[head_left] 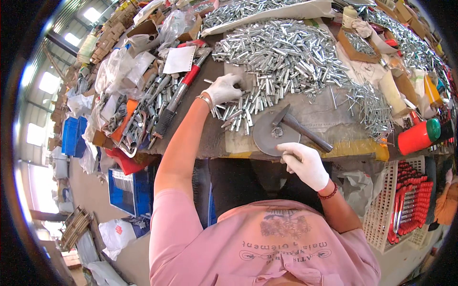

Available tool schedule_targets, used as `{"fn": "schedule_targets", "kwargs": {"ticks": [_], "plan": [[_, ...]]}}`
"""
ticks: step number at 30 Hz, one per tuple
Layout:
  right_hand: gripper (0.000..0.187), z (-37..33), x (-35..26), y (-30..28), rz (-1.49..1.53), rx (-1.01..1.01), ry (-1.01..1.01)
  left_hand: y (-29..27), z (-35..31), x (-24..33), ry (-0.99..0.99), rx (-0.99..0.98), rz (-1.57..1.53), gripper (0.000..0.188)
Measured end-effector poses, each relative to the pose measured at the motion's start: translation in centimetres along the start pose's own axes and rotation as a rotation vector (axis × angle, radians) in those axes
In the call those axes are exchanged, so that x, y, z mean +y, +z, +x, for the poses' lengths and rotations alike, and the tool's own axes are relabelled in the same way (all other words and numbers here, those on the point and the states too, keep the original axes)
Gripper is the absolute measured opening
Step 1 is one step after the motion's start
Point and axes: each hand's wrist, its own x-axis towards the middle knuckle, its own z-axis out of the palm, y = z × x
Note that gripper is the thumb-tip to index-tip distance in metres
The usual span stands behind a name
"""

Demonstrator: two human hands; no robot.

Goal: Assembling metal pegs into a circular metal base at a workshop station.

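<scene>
My left hand (225, 89), in a white glove, rests at the left edge of a big heap of silvery metal tubes (281, 52). Its thumb and fingers curve apart with a gap between them, close to several loose pieces. At the near edge of the bench my right hand (306, 167), also gloved, is curled with its fingers bent in; anything inside is hidden. Just beyond its fingertips lies a round grey metal plate (267, 140) with a few tiny bits on it. A hammer (305, 131) with a dark handle lies across the plate's right side.
Thin metal pins (369, 109) are heaped on the right, near a red-and-green container (419, 137). Tools and plastic bags crowd the left, beside a long red-and-black bar (179, 97). Below right stands a crate (381, 205) of red-handled tools; a blue crate (121, 193) sits below left.
</scene>
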Motion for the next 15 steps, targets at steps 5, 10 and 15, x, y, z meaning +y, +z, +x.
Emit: {"fn": "schedule_targets", "kwargs": {"ticks": [5, 10, 15], "plan": [[0.027, 0.2, 0.6, 0.3, -0.031, -0.015, -0.064, 1.6, -2.8, -0.7, -0.004, 0.07, 0.009, 0.028], [0.027, 0.2, 0.2, 0.2, -0.04, -0.021, -0.053, 3.8, -5.5, -1.8, 0.021, 0.201, -0.066, 0.019], [0.029, 0.0, 0.7, -0.2, -0.05, -0.004, -0.046, 3.2, -5.1, -4.1, 0.049, 0.207, -0.281, 0.02]]}}
